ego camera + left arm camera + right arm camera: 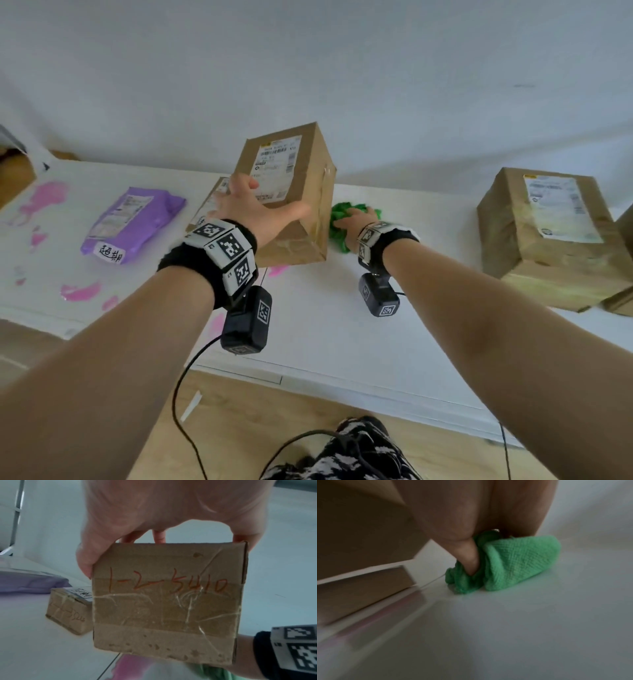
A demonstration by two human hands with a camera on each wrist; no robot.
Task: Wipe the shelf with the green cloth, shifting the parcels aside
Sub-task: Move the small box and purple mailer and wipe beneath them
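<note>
Head view, item: my left hand [255,209] grips the box [291,195] lifted clear so my right hand [356,219] presses the cloth [339,214] along the shelf [342,335].

Small box [212,202]: we see only a strip; the left hand [251,209] and the lifted box [291,192] cover the rest. Its marker writing [68,616] is too faint for us to read.

Green cloth [346,219]: partly under the right hand [356,222], partly behind the lifted box.

Right-hand parcel [548,236]: label print too small to read; a further carton [625,267] is cut by the picture's edge.

Purple mailer [30,581]: cropped at left.

Box edges [364,585]: blurred in the right wrist view.
</note>
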